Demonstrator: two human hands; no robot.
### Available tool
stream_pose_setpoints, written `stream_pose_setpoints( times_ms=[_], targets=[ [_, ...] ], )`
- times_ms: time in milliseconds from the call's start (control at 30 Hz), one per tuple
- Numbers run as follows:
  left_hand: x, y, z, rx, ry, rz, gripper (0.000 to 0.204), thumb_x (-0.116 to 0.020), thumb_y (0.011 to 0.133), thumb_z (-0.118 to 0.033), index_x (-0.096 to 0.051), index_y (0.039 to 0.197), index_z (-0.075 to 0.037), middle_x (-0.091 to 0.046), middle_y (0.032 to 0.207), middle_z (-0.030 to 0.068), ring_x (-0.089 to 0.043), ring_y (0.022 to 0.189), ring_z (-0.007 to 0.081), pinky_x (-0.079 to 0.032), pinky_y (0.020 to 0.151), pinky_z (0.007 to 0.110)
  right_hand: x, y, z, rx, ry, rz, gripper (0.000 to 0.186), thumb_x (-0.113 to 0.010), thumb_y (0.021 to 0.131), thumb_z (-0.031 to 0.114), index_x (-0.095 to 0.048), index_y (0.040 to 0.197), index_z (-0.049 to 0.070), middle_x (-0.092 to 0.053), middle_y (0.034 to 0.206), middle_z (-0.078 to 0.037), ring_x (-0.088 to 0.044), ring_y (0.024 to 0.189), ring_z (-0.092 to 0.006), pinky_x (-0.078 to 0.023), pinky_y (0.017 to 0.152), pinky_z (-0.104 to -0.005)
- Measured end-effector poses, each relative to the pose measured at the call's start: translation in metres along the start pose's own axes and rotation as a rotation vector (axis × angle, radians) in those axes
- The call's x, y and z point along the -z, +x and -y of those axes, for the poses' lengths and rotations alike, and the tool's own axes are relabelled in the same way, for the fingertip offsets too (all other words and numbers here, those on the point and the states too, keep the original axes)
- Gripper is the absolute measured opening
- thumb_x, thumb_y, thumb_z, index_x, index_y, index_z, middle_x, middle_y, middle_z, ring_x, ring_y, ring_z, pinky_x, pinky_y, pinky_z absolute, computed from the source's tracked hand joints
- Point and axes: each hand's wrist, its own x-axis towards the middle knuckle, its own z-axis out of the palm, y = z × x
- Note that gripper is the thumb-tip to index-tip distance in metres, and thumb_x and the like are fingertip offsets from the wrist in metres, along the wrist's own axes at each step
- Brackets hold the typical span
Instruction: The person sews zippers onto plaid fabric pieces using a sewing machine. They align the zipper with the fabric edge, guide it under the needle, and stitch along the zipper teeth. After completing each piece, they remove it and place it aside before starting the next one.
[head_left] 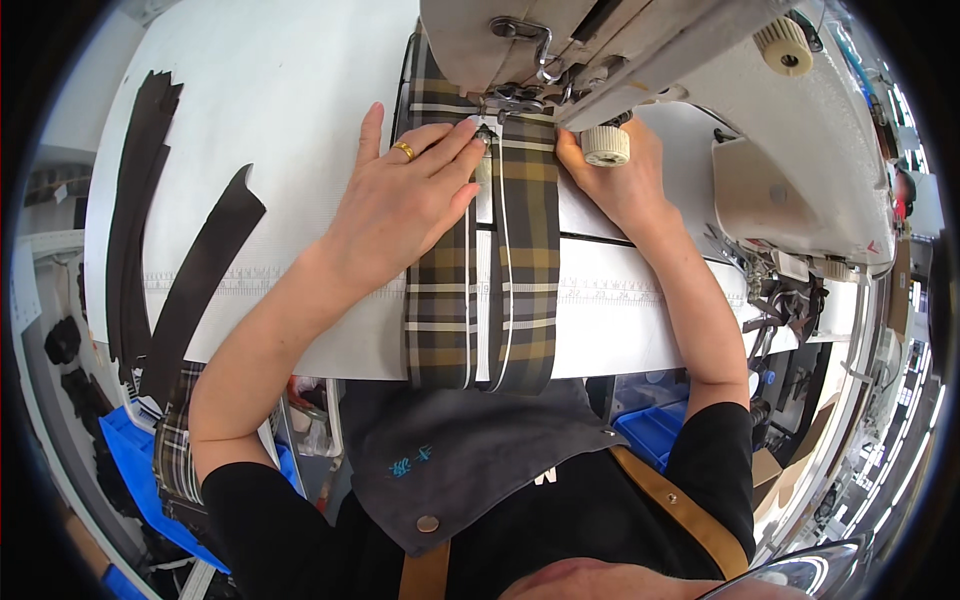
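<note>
Two plaid olive, black and white fabric strips [528,280], edged with white lines, run lengthwise under the presser foot [515,98] of a sewing machine [800,160], with a pale narrow band [483,300] between them. My left hand [405,195], with a gold ring, rests on the left strip, fingers stretched out, their tips beside the metal foot. My right hand [625,175] is at the right strip's far edge, its thumb beside the fabric; its other fingers are largely hidden behind a white knob [605,146].
A white table [200,80] with a printed ruler carries several dark cut strips [195,290] at left. Blue bins [140,470] and plaid cloth [180,430] sit below. Dark tangled items [790,305] lie at the right, by the machine. A grey apron covers my lap.
</note>
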Motion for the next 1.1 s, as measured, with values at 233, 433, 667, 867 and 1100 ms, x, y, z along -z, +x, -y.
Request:
stream_pose_setpoints(
  times_ms=[233,433,667,867,1100],
  targets=[
    [-0.003,-0.003,-0.001,0.007,-0.034,0.03,0.033,-0.058,0.087,-0.017,-0.059,0.119,-0.007,-0.055,0.129,0.0032,-0.05,0.118,0.0163,-0.021,0.104,0.059,0.0,0.003,-0.006,-0.055,-0.046,0.029,0.011,-0.058,0.077,0.018,-0.058,0.077,0.006,-0.063,0.074,-0.009,-0.06,0.062,-0.0302,-0.045,0.053,-0.0404],
    [-0.009,0.009,-0.006,-0.069,0.091,0.0,0.038,-0.063,0.083,-0.016,-0.058,0.12,-0.01,-0.056,0.126,0.0019,-0.05,0.117,0.0164,-0.022,0.105,0.056,0.006,0.003,-0.025,-0.179,-0.01,0.161,0.014,-0.056,0.079,0.019,-0.058,0.078,0.005,-0.062,0.074,-0.015,-0.06,0.064,-0.0354,-0.047,0.058,-0.0445],
    [-0.009,-0.018,0.008,-0.016,0.212,0.088,0.041,-0.057,0.087,-0.016,-0.054,0.128,-0.01,-0.054,0.13,0.0001,-0.049,0.116,0.0179,-0.015,0.108,0.056,0.055,-0.059,0.02,0.061,0.126,-0.165,0.01,-0.065,0.076,0.014,-0.059,0.08,0.007,-0.056,0.069,-0.008,-0.059,0.066,-0.0263,-0.048,0.057,-0.0378],
    [-0.007,-0.016,0.006,-0.01,0.215,0.112,0.038,-0.051,0.091,-0.018,-0.054,0.128,-0.011,-0.051,0.135,-0.0025,-0.048,0.118,0.0171,-0.014,0.109,0.055,0.167,-0.208,-0.079,-0.547,-0.502,-0.172,0.022,-0.056,0.072,0.004,-0.064,0.092,0.009,-0.061,0.079,-0.008,-0.061,0.076,-0.0276,-0.05,0.066,-0.0372],
    [-0.011,-0.017,0.011,-0.035,0.186,0.07,0.036,-0.05,0.092,-0.018,-0.055,0.128,-0.012,-0.052,0.133,-0.0035,-0.05,0.115,0.0165,-0.015,0.109,0.054,0.219,-0.259,-0.16,-0.877,0.368,-0.539,0.034,-0.044,0.08,-0.005,-0.067,0.103,0.002,-0.066,0.096,-0.005,-0.058,0.072,-0.0061,-0.045,0.061,-0.0186]
  ],
)
